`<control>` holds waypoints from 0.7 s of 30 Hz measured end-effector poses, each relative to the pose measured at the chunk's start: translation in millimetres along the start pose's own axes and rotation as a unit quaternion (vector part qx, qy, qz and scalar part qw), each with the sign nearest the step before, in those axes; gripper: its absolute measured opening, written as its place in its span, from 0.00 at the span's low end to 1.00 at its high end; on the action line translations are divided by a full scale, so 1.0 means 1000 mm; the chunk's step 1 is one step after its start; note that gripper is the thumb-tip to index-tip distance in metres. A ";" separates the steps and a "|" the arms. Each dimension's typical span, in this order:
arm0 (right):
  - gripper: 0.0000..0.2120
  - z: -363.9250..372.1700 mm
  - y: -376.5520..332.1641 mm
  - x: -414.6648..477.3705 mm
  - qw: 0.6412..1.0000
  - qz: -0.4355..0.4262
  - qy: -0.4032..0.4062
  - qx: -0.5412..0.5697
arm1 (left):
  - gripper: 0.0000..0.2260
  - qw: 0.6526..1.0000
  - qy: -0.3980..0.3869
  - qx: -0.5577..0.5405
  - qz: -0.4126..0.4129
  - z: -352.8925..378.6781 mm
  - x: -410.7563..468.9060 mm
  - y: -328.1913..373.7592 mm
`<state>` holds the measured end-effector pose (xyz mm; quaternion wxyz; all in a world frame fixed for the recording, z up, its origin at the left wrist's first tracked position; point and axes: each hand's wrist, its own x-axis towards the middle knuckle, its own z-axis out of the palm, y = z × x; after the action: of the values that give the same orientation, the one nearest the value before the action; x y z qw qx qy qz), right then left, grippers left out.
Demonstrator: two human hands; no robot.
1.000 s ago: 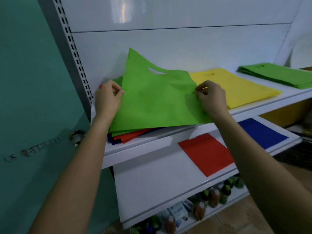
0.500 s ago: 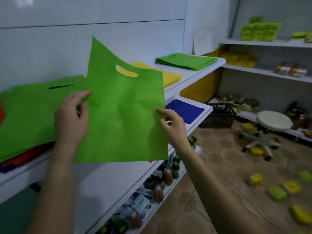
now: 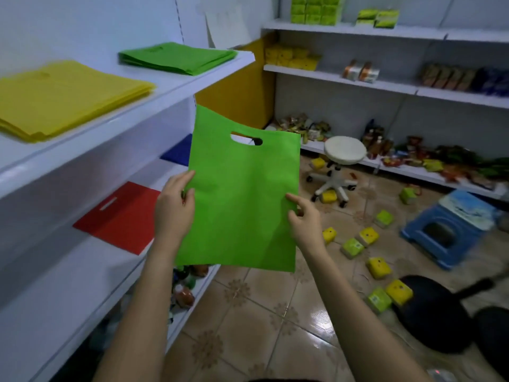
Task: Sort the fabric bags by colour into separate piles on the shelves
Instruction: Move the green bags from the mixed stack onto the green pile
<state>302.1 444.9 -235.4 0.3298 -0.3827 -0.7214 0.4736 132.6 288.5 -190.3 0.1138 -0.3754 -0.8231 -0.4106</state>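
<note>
Change from 0.5 s back: you've lifted the green bag (image 3: 242, 194) clear of the mixed stack, and that stack has dropped out of view. Your view has swung right. The bag was over the shelf edge then; it now hangs in open air in front of you, between both hands, above the tiled floor (image 3: 248, 312).

Bag: flat, thin, matte fabric, roughly rectangular, upright with a slight tilt. It has 1 oval handle slot near the top, and the top left corner stands higher than the right. The face is smooth with faint creases.

Left hand (image 3: 173, 208): clamped on the bag's left edge at mid-height, back of the hand toward you, fingers curled round the edge.
Right hand (image 3: 304, 216): pinches the right edge a little lower, forefinger laid straight on the front, other fingers curled. Your hands are a bag's width apart.

Up and left of your left hand, the upper shelf (image 3: 165, 92) carries a neat green pile (image 3: 176, 57) at its far end and a yellow pile (image 3: 63, 97) nearer you. Left of that hand, 1 shelf down, lies 1 flat red bag (image 3: 121, 216). Beyond it, a blue bag (image 3: 179, 153) shows just past the held bag's left edge.

Beyond your right hand stands a white round stool (image 3: 344, 150). Off to the right is a blue plastic stool (image 3: 451, 230), with small yellow and green packs scattered on the tiles.
</note>
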 end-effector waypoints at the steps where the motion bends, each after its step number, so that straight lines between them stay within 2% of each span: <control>1: 0.19 -0.013 0.010 0.003 1.000 0.012 0.003 -0.002 | 0.17 1.000 -0.007 -0.011 -0.003 0.015 -0.002 0.009; 4: 0.21 -0.045 0.035 0.012 0.999 0.044 0.021 -0.006 | 0.17 0.998 -0.033 -0.044 -0.014 0.054 -0.009 0.034; 8: 0.23 -0.074 0.048 0.032 0.998 0.040 0.040 -0.019 | 0.17 0.995 -0.067 -0.073 -0.022 0.098 0.001 0.055; 15: 0.25 -0.075 0.062 0.105 0.998 0.019 0.039 -0.036 | 0.18 0.993 -0.079 -0.082 -0.023 0.148 0.067 0.058; 21: 0.17 -0.065 0.037 0.214 0.995 -0.016 0.097 -0.034 | 0.20 0.994 -0.064 -0.092 -0.003 0.181 0.174 0.048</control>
<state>260.4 667.3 -224.6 0.3929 -0.4264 -0.7076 0.4038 68.3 536.4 -190.7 0.0248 -0.4071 -0.7886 -0.4601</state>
